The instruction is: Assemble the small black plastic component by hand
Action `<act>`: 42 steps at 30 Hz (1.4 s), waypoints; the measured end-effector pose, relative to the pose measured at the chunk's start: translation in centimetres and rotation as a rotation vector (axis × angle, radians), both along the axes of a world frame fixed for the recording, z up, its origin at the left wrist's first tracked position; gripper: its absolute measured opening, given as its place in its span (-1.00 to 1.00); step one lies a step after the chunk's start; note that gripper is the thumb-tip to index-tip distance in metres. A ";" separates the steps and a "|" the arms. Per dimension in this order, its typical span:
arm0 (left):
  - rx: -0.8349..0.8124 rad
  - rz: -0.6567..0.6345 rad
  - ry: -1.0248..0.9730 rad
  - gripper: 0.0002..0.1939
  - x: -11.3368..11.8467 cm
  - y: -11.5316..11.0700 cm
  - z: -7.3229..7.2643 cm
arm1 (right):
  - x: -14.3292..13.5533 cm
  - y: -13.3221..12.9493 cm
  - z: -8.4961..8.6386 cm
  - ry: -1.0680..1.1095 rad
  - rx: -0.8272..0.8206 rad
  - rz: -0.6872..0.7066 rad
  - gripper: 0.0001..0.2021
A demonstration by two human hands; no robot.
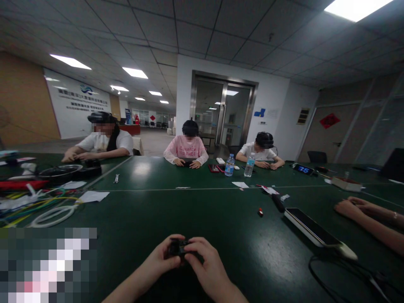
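Observation:
A small black object [178,247] is held just above the dark green table [142,219], near its front edge. My left hand [160,259] grips its left side between thumb and fingers. On its right side, the thumb and fingertips of my right hand [205,259] close on it. The object's details are too dark to make out, and my fingers cover part of it.
Bundled cables [53,214] lie at the left. Two water bottles [229,165] stand across the table. A small red item [260,212] and a phone-like device [312,227] lie to the right. Three people sit opposite; another person's hands [353,207] rest at the right.

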State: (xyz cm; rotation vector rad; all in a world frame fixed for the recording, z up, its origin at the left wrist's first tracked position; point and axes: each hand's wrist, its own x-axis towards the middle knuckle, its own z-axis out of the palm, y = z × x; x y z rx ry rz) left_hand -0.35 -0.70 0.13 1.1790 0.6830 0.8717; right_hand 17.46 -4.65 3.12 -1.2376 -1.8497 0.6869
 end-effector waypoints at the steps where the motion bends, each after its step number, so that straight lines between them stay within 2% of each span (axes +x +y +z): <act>1: 0.003 0.010 -0.002 -0.50 0.0 0.1 -0.1 | 0.0 0.1 -0.2 0.003 0.005 0.002 -0.83; 7: -0.011 0.014 -0.006 -0.51 0.2 -0.1 0.4 | 0.0 0.1 -0.3 0.015 0.046 0.009 -0.85; 12: -0.007 0.006 0.008 -0.53 0.2 -0.4 0.8 | 0.0 -0.1 0.2 0.004 0.012 0.006 -0.89; 17: 0.004 0.016 0.008 -0.55 0.2 -0.4 0.8 | 0.1 0.1 0.0 0.003 0.003 -0.007 -0.90; 27: -0.003 -0.025 -0.016 -0.54 0.1 -0.1 0.2 | 0.1 -0.1 0.2 -0.022 -0.013 0.007 -0.84; 33: -0.002 0.019 -0.006 -0.56 0.3 -0.3 0.5 | 0.0 -0.1 0.2 -0.036 0.019 0.052 -0.80; 42: -0.011 -0.030 -0.003 -0.59 0.0 -0.1 0.5 | -0.2 -0.5 0.8 -0.082 -0.035 0.090 -0.74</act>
